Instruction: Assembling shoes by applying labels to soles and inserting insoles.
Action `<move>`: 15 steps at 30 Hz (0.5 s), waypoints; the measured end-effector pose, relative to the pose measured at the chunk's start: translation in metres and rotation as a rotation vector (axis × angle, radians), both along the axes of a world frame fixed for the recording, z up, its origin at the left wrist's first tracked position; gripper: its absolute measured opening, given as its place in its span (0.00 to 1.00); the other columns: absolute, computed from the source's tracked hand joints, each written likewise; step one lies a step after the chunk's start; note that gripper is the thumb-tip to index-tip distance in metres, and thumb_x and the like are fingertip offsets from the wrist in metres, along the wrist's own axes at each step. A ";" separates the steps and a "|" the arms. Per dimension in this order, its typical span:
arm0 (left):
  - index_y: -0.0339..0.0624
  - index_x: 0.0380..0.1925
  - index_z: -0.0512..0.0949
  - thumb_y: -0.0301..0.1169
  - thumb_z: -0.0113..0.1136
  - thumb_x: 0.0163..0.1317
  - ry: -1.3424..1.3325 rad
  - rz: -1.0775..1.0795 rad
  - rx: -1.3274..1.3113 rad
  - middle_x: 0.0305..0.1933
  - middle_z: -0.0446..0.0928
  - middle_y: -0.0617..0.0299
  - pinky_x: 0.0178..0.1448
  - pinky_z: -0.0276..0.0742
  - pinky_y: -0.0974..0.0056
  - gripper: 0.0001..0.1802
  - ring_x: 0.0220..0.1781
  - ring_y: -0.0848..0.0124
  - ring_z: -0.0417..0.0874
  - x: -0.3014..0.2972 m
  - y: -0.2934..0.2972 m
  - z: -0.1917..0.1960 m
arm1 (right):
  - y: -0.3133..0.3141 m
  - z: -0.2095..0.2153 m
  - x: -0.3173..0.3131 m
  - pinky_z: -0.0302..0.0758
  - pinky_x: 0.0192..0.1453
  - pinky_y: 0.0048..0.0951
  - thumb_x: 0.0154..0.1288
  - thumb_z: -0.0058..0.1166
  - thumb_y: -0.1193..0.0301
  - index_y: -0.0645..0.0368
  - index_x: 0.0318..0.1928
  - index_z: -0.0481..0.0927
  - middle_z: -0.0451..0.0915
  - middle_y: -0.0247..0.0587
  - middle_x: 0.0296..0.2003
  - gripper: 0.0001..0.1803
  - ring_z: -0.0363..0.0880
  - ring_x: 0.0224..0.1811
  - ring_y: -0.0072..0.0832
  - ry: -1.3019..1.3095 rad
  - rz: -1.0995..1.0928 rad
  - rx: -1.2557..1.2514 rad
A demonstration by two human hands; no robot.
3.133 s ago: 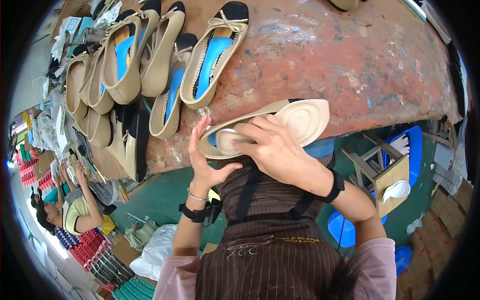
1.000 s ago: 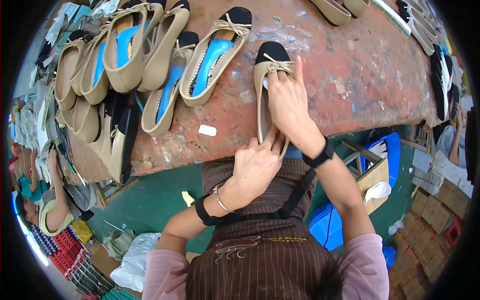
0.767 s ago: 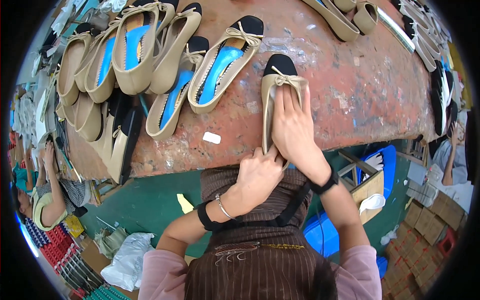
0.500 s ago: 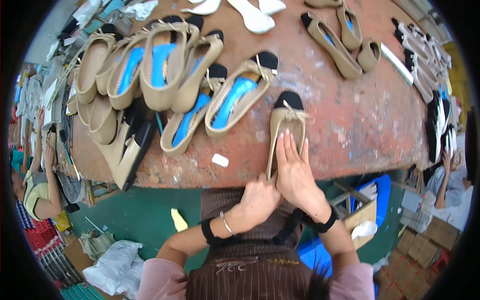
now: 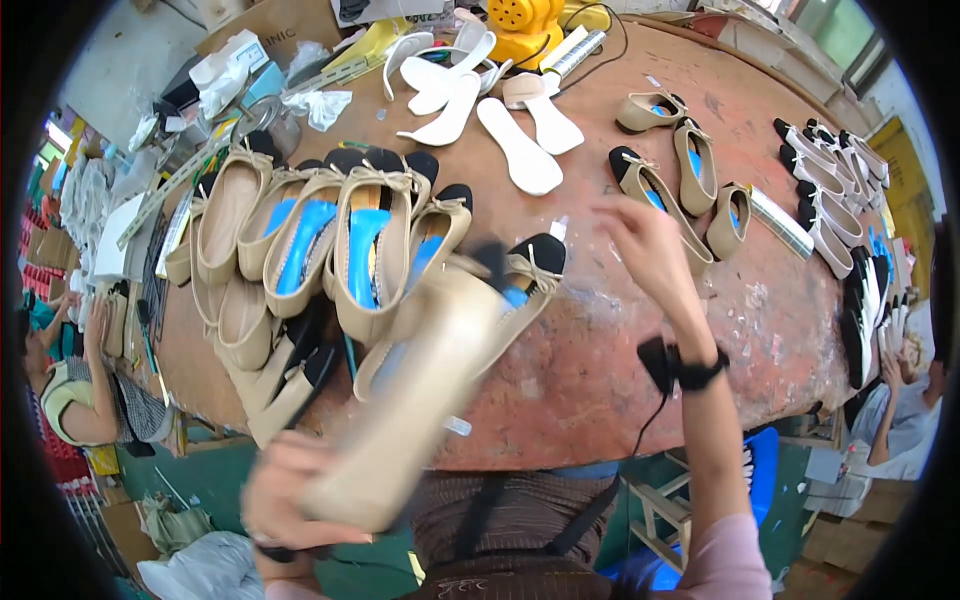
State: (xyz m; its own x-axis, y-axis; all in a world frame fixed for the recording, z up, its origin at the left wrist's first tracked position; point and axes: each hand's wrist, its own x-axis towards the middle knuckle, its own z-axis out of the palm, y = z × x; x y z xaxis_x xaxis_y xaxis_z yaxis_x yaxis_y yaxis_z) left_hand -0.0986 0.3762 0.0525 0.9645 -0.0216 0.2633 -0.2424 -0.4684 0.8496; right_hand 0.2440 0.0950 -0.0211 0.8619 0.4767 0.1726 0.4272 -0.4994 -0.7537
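At the table's near left edge my left hand (image 5: 290,490) is closed around the heel end of a beige flat shoe (image 5: 415,385). The shoe is tilted and smeared by motion, its toe end pointing up and to the right. Behind it, partly covered, lies another beige shoe (image 5: 535,280) with a black toe and a bow. Stretched forward over the table is my right hand (image 5: 645,250), its bent fingers apart with nothing in them. Close to it lies a beige flat (image 5: 655,190) with a blue lining. White insoles (image 5: 520,145) lie farther ahead.
Several beige shoes with blue linings (image 5: 360,240) are heaped on the left of the red-brown table (image 5: 620,370). A yellow device (image 5: 525,30) stands at the back. Light flats (image 5: 825,190) line the right edge. Co-workers sit at both sides, including a person (image 5: 85,385) at left.
My hands have parted. The left has carried the shoe to the left and tilted it; the right has let go and reached forward. The view now takes in more of the table's far side.
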 end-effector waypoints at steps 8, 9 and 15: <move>0.36 0.68 0.65 0.33 0.69 0.58 0.246 0.617 0.900 0.74 0.66 0.44 0.71 0.66 0.53 0.39 0.72 0.51 0.69 0.026 0.232 0.051 | 0.158 -0.114 0.143 0.79 0.55 0.56 0.69 0.45 0.70 0.65 0.52 0.81 0.78 0.64 0.54 0.17 0.80 0.53 0.60 -0.190 0.141 -0.479; 0.38 0.73 0.61 0.29 0.66 0.59 0.435 0.624 0.968 0.76 0.64 0.44 0.72 0.65 0.53 0.41 0.73 0.51 0.68 0.037 0.257 0.043 | 0.164 -0.128 0.147 0.80 0.55 0.55 0.70 0.45 0.70 0.65 0.50 0.82 0.76 0.64 0.56 0.16 0.78 0.55 0.59 -0.218 0.102 -0.466; 0.38 0.72 0.64 0.26 0.66 0.56 -0.060 0.668 1.266 0.71 0.70 0.45 0.71 0.67 0.50 0.41 0.69 0.45 0.73 0.134 0.080 0.051 | 0.122 -0.114 0.112 0.83 0.47 0.44 0.53 0.64 0.72 0.62 0.38 0.83 0.85 0.52 0.36 0.12 0.85 0.44 0.50 -0.434 0.121 -0.544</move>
State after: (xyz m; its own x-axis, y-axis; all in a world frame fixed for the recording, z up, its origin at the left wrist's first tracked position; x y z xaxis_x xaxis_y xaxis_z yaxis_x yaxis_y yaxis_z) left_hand 0.0352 0.4559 0.1040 0.8755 0.1770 0.4495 0.3014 -0.9273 -0.2219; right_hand 0.3565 0.2173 -0.1352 0.7047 0.6812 0.1982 0.7090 -0.6869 -0.1597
